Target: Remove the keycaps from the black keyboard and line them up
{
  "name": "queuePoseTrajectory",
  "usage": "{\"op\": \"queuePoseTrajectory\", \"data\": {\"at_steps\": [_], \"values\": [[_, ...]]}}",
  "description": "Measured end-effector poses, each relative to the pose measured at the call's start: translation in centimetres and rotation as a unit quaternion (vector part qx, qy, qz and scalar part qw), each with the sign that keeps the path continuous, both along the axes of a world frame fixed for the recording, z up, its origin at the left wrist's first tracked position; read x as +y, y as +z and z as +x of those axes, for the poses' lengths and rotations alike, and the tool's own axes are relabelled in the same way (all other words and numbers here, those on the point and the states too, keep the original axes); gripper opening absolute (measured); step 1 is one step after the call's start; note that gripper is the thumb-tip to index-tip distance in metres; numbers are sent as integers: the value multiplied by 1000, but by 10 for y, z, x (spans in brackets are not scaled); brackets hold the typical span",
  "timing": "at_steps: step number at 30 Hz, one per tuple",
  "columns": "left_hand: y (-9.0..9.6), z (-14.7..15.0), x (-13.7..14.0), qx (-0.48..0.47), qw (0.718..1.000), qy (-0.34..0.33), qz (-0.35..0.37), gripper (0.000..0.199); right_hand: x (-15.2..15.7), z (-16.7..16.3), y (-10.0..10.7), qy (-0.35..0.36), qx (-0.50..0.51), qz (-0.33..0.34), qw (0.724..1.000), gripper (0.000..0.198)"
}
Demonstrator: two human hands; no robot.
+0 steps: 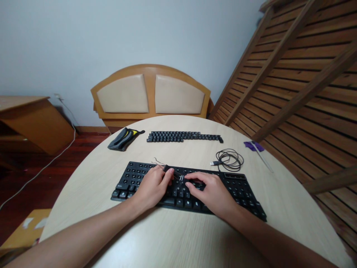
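Observation:
A black keyboard (200,206) lies across the table in front of me, many of its keycaps off and a row of keys still on along its near edge. My left hand (152,186) is closed over the keyboard's middle, gripping a wire keycap puller (168,168) by its dark handle. Thin wires stick out from the handle at both ends. My right hand (210,188) is just to the right, thumb and forefinger drawn into a pinch beside two small white strips (181,178). What sits between those fingertips is too small to make out.
Loose black keycaps (178,137) stand in rows at the table's far side. A grey and yellow pouch (124,139) lies far left. Behind the keyboard is a coiled USB cable (230,160). A brush-like stick (262,158) rests on purple cloth (251,146) at right.

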State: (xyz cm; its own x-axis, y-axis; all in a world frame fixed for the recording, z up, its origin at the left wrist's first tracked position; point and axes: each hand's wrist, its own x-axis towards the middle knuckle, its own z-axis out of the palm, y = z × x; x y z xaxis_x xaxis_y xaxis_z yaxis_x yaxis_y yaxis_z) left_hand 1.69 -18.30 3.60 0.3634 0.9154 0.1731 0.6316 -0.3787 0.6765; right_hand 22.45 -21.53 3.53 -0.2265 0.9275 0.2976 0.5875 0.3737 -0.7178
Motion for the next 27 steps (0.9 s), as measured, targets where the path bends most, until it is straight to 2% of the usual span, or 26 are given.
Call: {"op": "queuePoseTrajectory", "data": {"at_steps": [4,7,13,17,20,23,27], "values": [[0,0,-1,9,1000,1,5,52,6,2,3,-6,65,-71,995,17],[-1,1,0,19,1000,6,7,52,16,8,6,-26,56,-74,995,18],[-7,1,1,32,999,-5,22,50,60,21,25,-50,-70,15,996,17],[-7,0,1,33,999,-3,21,51,106,18,46,-97,-182,108,972,19],[-5,0,0,31,999,0,17,51,136,11,53,-134,-229,148,953,20],[-4,1,0,27,1000,1,11,52,154,6,43,-141,-235,158,949,22],[-2,1,-1,27,1000,0,4,51,159,6,17,-142,-236,150,950,23]]}}
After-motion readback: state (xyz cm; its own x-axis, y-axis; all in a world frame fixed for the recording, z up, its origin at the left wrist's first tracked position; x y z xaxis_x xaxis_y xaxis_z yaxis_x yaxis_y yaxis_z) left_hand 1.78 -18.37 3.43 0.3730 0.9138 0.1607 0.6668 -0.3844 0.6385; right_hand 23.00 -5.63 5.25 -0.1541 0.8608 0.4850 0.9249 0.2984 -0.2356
